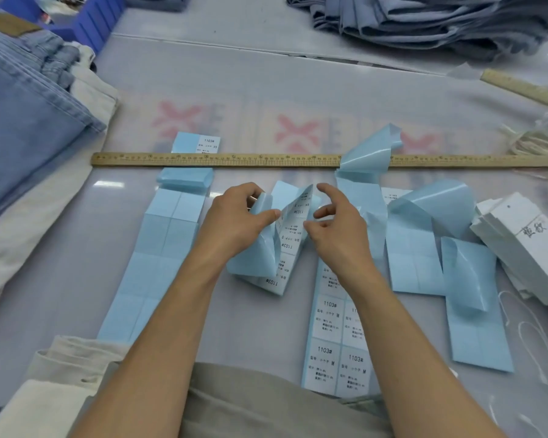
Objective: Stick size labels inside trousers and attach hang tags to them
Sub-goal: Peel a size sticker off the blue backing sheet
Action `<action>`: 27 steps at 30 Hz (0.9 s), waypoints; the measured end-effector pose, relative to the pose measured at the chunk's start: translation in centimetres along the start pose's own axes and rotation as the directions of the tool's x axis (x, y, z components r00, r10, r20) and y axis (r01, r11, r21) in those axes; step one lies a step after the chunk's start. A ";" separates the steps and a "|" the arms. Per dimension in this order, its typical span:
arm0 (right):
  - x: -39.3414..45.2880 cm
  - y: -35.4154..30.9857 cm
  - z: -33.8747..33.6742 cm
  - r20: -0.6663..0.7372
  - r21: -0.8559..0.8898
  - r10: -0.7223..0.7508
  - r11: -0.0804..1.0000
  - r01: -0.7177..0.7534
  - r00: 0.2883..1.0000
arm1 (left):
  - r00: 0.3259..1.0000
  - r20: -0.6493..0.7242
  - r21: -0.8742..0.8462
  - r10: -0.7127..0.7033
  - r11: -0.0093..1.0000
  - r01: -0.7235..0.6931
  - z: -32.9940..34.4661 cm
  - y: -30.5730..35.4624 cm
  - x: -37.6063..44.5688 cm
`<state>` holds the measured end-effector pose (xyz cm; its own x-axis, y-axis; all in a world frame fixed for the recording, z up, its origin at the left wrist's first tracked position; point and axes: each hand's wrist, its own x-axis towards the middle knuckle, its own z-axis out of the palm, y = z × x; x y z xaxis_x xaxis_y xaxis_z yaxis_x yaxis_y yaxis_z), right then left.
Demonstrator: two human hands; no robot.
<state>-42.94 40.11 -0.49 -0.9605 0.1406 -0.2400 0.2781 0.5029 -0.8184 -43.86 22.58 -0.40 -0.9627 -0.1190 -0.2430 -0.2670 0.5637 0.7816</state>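
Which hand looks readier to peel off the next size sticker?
Probably the right hand: its fingers hover free beside the printed stickers, while the left hand already pinches and steadies the folded label strip.

A folded strip is pinched by the left hand; toward three o'clock, the right hand is held loosely curled.

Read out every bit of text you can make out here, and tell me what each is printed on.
"1103#" and "M": flat label strip by the right forearm.
"1103#" and "S": folded strip in the left hand.
"1103#" and "XS": label above the long ruler.
Ruler numbers, small label lines, hang tag handwriting: unreadable.
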 end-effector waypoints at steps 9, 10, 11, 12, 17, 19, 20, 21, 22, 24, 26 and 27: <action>1.0 -0.6 -4.6 -0.574 0.244 0.187 0.968 -0.051 0.797 | 0.976 0.187 0.240 0.113 0.958 -0.157 1.0 0.8 -0.9; 1.1 -0.8 -5.3 -0.541 0.320 0.240 0.945 -0.066 0.806 | 0.961 0.167 0.317 0.221 0.911 -0.265 1.5 1.3 -1.4; 1.2 -1.0 -6.0 -0.470 0.422 0.283 0.904 -0.069 0.836 | 0.931 0.131 0.311 0.340 0.878 -0.364 1.9 2.1 -2.1; 1.2 -1.3 -6.7 -0.365 0.528 0.305 0.846 -0.074 0.880 | 0.902 0.105 0.222 0.419 0.874 -0.432 2.3 3.1 -2.8; 1.5 -2.0 -9.9 -0.385 0.625 0.302 0.781 0.005 0.872 | 0.763 0.556 -0.147 0.329 0.943 -0.299 5.6 5.9 -6.7; 1.0 -0.9 -11.6 -0.581 0.583 0.426 0.812 -0.010 0.693 | 0.651 0.705 -0.080 0.281 0.944 -0.321 6.5 5.4 -7.6; 0.3 -0.1 -12.0 -0.593 0.586 0.491 0.806 -0.076 0.638 | 0.637 0.723 -0.045 0.266 0.939 -0.341 6.8 5.1 -7.7; -0.6 0.9 -12.0 -0.549 0.594 0.545 0.788 -0.163 0.633 | 0.652 0.715 -0.017 0.253 0.939 -0.345 6.8 4.7 -7.6; -1.6 1.7 -11.6 -0.460 0.591 0.584 0.763 -0.260 0.669 | 0.682 0.691 -0.006 0.241 0.945 -0.328 6.9 4.5 -7.3; -3.0 2.8 -10.4 -0.306 0.563 0.619 0.731 -0.387 0.724 | 0.741 0.644 -0.057 0.192 0.977 -0.204 6.8 4.2 -6.9; -3.1 2.5 -9.9 -0.353 0.494 0.589 0.777 -0.390 0.727 | 0.762 0.631 -0.186 0.147 0.982 -0.035 6.9 4.2 -6.6; -3.0 2.1 -9.8 -0.370 0.478 0.572 0.793 -0.378 0.732 | 0.769 0.623 -0.250 0.141 0.968 0.025 6.9 4.4 -6.5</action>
<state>-39.56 49.15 3.63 -0.5459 0.7061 -0.4510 0.5862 -0.0627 -0.8077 -38.44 31.48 0.60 -0.7507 0.4973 -0.4349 -0.2939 0.3381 0.8940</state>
